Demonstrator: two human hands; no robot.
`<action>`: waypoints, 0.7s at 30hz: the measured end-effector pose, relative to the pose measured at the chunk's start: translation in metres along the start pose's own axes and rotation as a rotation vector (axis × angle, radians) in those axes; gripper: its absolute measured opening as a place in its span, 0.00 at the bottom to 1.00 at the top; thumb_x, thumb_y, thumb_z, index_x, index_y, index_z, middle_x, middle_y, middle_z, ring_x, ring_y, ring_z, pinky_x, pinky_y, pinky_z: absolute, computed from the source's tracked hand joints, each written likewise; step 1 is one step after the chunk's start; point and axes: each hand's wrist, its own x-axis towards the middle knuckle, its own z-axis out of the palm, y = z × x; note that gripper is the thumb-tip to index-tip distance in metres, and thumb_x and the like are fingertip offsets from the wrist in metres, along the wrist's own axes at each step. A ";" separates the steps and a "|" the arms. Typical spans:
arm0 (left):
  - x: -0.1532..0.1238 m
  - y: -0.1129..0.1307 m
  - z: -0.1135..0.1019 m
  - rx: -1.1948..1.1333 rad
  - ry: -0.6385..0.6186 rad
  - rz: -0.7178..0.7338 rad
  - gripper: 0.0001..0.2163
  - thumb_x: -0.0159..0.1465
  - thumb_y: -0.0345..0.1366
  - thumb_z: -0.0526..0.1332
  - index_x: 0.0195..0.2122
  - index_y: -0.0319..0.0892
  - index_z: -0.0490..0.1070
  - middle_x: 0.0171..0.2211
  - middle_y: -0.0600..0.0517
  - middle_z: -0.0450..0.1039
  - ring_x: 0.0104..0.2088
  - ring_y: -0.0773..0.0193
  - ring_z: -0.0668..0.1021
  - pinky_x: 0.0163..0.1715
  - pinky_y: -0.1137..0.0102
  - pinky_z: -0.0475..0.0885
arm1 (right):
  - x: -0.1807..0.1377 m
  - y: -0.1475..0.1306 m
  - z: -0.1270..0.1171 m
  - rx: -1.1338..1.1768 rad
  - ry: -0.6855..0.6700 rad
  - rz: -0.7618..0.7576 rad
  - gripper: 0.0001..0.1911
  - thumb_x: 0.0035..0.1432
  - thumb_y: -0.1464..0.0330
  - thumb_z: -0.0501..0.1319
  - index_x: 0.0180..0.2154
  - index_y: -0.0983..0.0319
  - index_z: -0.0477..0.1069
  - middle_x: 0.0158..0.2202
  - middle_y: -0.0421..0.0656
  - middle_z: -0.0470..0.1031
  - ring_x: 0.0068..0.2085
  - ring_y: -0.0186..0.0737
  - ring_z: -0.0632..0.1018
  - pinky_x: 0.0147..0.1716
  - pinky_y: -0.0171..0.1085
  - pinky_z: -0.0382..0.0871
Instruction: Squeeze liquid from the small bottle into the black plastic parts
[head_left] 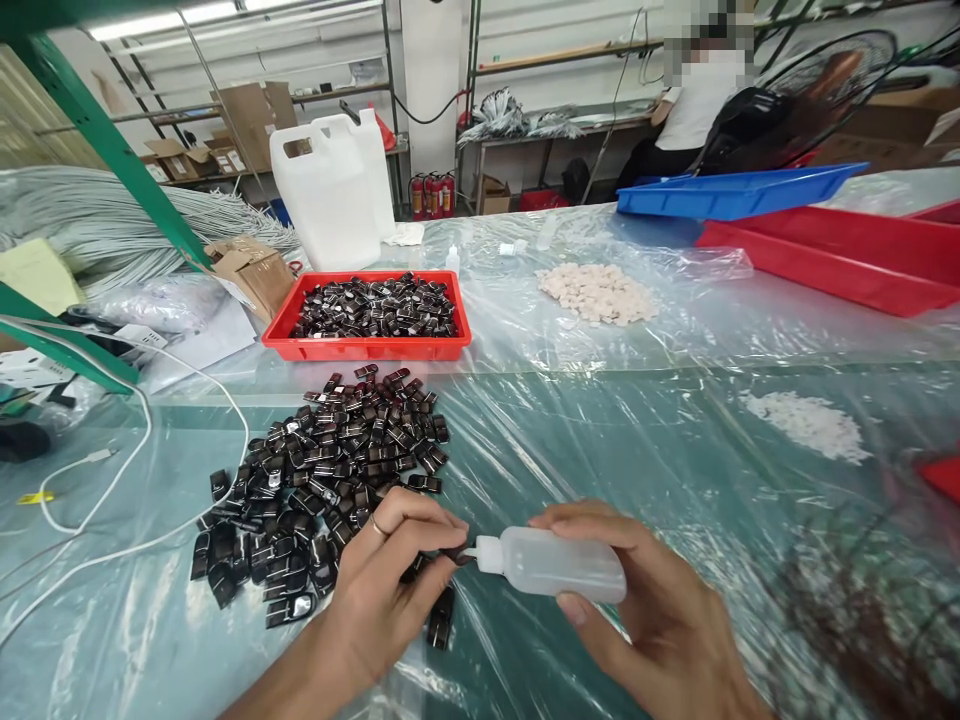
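My left hand (382, 580) pinches a small black plastic part (454, 553) between thumb and fingertips, just above the plastic-covered table (600, 440). My right hand (645, 600) grips a small translucent squeeze bottle (555, 565) lying sideways, its white nozzle touching the black part. A loose heap of the same glossy black parts (322, 470) spreads out right beyond my left hand. Another black part (440, 620) lies under my left hand.
A red tray (367, 346) filled with black parts stands behind the heap. Piles of small white pieces (596, 292) (810, 425) lie to the right. White jugs (326, 195), blue (735, 190) and red trays (832, 255), white cable (142, 470), cardboard box (251, 275). A person sits far back.
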 end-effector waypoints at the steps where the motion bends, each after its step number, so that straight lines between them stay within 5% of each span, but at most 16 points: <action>1: -0.001 0.000 0.000 0.008 -0.005 0.002 0.10 0.66 0.28 0.66 0.46 0.48 0.73 0.41 0.55 0.75 0.38 0.68 0.82 0.36 0.74 0.78 | -0.003 0.001 -0.002 -0.051 0.003 -0.032 0.16 0.65 0.66 0.68 0.53 0.44 0.77 0.42 0.42 0.89 0.41 0.43 0.92 0.34 0.31 0.88; 9: 0.002 0.006 -0.003 0.022 -0.006 0.034 0.06 0.69 0.31 0.64 0.45 0.46 0.74 0.40 0.55 0.76 0.38 0.69 0.82 0.37 0.75 0.79 | -0.038 0.025 -0.029 -0.440 -0.173 -0.411 0.52 0.60 0.68 0.76 0.80 0.51 0.62 0.54 0.51 0.91 0.48 0.53 0.92 0.40 0.44 0.95; 21: -0.004 -0.002 0.001 0.055 -0.067 0.054 0.08 0.68 0.30 0.64 0.47 0.47 0.72 0.41 0.53 0.77 0.38 0.64 0.83 0.35 0.70 0.82 | -0.019 0.008 -0.029 -0.267 -0.160 -0.253 0.47 0.61 0.69 0.75 0.76 0.37 0.67 0.52 0.45 0.92 0.45 0.56 0.92 0.39 0.52 0.95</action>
